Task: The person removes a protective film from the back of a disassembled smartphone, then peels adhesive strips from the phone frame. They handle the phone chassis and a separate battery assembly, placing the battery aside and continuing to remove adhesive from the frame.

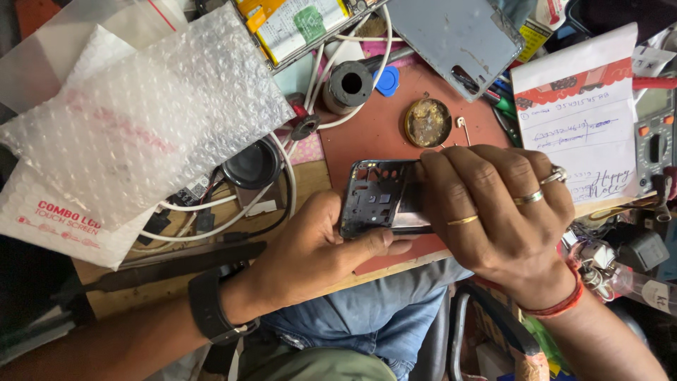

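a phone repair workbench: opened phone backs [455,35], cables [211,226], a multimeter [656,144] and bubble-wrapped spare parts [141,113].

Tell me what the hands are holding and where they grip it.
Both hold a dark phone frame. The left hand grips its left end, thumb along the lower edge; the right hand covers its right end from above.

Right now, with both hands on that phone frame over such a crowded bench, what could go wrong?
1. The phone frame is held at the bench edge, above the lap; a slip of the left hand or right hand could drop it.
2. The safety pin and round tin lie loose just beyond the right hand; a knuckle might knock them.
3. White cables loop close by and could snag.
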The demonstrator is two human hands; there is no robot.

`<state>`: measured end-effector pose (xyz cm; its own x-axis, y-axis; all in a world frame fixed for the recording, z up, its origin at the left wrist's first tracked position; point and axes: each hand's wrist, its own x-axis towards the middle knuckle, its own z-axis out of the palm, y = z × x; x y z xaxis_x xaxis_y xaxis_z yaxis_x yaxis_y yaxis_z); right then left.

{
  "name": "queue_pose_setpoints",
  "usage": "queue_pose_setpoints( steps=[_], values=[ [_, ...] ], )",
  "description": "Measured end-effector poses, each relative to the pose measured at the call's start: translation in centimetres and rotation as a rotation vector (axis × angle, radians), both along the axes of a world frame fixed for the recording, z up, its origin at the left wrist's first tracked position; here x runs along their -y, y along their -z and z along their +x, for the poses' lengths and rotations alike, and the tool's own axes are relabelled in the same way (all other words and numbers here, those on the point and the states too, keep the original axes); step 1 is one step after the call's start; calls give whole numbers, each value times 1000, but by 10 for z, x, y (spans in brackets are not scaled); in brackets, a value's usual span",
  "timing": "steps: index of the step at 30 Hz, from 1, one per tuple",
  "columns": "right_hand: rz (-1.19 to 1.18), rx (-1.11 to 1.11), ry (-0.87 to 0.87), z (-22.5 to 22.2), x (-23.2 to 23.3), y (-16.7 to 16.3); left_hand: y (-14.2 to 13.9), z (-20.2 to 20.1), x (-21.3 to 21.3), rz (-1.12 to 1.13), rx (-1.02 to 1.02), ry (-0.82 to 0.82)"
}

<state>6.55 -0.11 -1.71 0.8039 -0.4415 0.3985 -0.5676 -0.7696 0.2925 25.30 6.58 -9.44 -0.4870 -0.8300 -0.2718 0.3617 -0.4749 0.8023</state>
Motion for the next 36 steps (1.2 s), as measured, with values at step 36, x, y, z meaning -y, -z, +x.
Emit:
queue_pose_setpoints(
  steps=[36],
  values=[
    [1106,501,333,-57,17,-5,0,1,6,144,-186,-5]
  ],
)
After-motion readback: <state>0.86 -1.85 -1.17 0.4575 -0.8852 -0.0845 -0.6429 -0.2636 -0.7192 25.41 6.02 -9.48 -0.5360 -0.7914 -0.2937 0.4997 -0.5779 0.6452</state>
